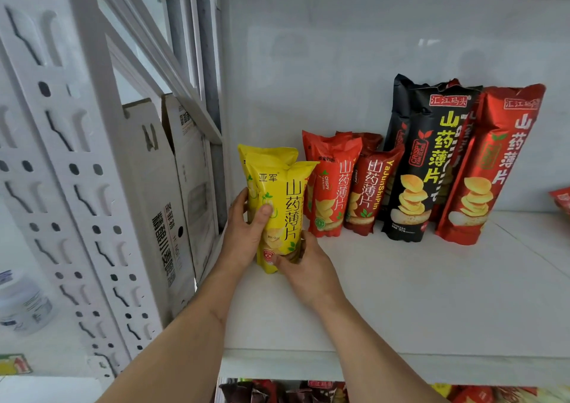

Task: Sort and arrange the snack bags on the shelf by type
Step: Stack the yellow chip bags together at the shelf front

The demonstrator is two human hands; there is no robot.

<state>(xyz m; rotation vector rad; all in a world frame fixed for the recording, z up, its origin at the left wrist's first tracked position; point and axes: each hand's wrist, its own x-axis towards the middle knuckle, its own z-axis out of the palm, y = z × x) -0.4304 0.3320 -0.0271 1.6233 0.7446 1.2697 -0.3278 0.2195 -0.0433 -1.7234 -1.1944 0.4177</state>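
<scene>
both hands (246, 236) grip yellow bags (279, 199) on the shelf (431, 294).

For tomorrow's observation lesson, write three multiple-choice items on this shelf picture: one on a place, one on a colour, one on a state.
1. Where do the yellow bags stand?
A. At the left end of the row
B. At the right end
C. Behind the black bag

2. What colour is the tall bag nearest the right end of the row?
A. Yellow
B. Red
C. Green

3. What are the hands doing?
A. Both hanging free
B. Both holding the yellow bags
C. Both resting flat on the shelf

Key: 1 A, the red and black bags stand to their right. 2 B, its front is red. 3 B, the left hand and right hand grip them.
</scene>
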